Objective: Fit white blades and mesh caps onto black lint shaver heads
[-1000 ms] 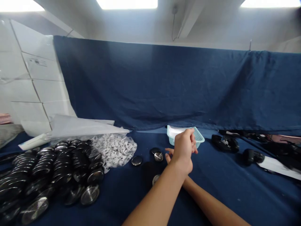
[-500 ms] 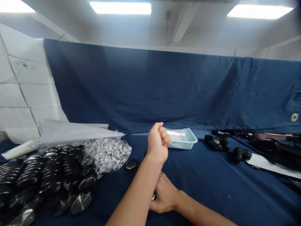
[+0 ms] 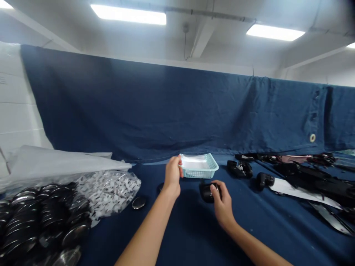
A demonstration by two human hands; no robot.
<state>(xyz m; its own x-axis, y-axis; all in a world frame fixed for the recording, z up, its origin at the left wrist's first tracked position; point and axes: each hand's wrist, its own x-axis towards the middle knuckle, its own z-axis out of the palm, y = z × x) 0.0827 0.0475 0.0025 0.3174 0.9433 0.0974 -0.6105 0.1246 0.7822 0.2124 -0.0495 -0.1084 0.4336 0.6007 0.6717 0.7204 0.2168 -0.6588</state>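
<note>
My left hand [image 3: 173, 175] is at the left end of a light blue basket [image 3: 198, 173], with its fingers curled at the rim; what they hold, if anything, is too small to tell. A white sheet [image 3: 194, 162] lies in the basket. To the right, my right hand [image 3: 222, 203] holds a round black part [image 3: 207, 193] above the blue cloth, just in front of the basket. A flat round disc [image 3: 139, 202] rests on the cloth left of my left forearm. Another dark piece is partly hidden behind my left wrist.
Stacked black round parts [image 3: 23, 221] and a clear bag of small grey-white pieces [image 3: 111, 192] fill the left. Black parts [image 3: 240, 169] and a long white-and-black item [image 3: 299, 192] lie at the right. A blue curtain [image 3: 166, 111] hangs behind.
My arms were crossed and are now apart. My left hand has moved to the basket's left end; my right hand has moved right and forward with the black part. The view has shifted right.
</note>
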